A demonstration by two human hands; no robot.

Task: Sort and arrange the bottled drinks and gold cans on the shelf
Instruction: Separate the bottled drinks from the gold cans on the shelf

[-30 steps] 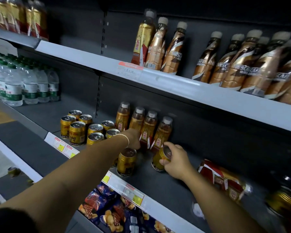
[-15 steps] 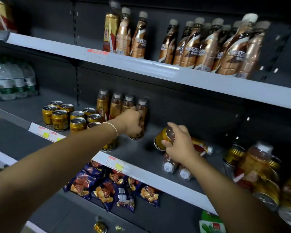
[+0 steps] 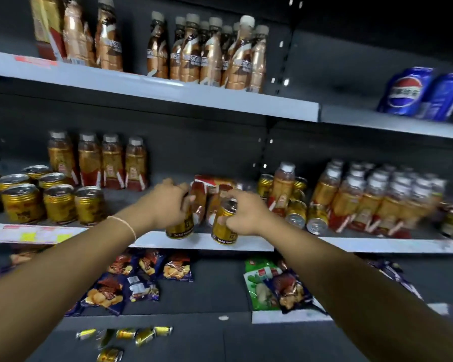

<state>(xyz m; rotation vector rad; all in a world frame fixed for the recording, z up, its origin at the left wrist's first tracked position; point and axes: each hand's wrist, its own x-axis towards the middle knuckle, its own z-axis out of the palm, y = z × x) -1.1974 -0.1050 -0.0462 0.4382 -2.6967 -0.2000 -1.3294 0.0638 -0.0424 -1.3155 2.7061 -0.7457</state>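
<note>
At the shelf's (image 3: 249, 243) pale front edge, the left hand (image 3: 168, 203) gripped one glossy gold can (image 3: 180, 228) while fingers of the right hand (image 3: 246, 216) clasped a second gold can (image 3: 223, 231).

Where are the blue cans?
In the head view, the blue cans sit at the far right on the upper shelf, well to the right of the brown bottles.

Left hand (image 3: 168, 202) hides the top of one gold metal can (image 3: 179, 229); right hand (image 3: 246, 218), part of a second gold can (image 3: 223, 232); amber plastic bottles (image 3: 377, 199) at right blurred.
</note>
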